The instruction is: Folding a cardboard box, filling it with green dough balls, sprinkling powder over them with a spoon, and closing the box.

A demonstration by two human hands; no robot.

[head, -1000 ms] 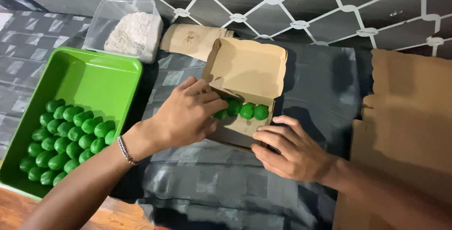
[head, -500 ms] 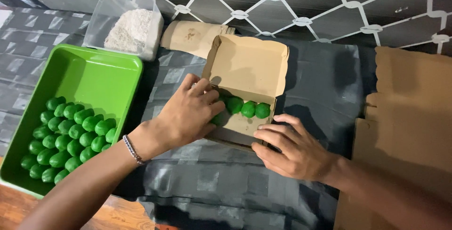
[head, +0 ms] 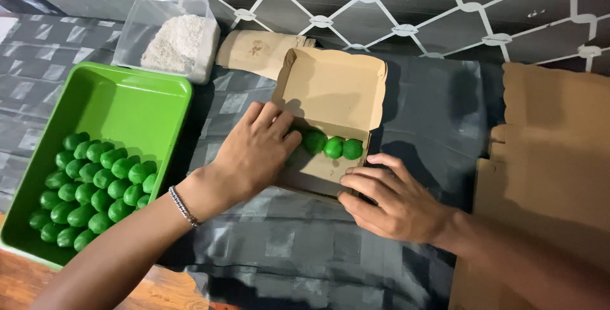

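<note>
1. Your left hand (head: 257,151) lies palm down over the left side of the open brown cardboard box (head: 330,94), fingers together, reaching in at the row's left end; you cannot tell whether it grips a ball under the fingers
2. Your right hand (head: 394,199) rests flat on the box's near right edge, fingers spread and pressing, clamped on nothing
3. Three small round green dough balls (head: 333,146) show in a row across the box's floor; the strip in front of them is bare, so by my judgement the packing is at an early stage
4. Many more green balls (head: 95,189) wait in the green plastic tray (head: 159,94) to your left
5. Around: a clear tub of white flakes (head: 178,40), flat brown cardboard sheets (head: 553,145) at right, a dark checked cloth (head: 305,246) beneath; nothing blocks the way from tray to box
</note>
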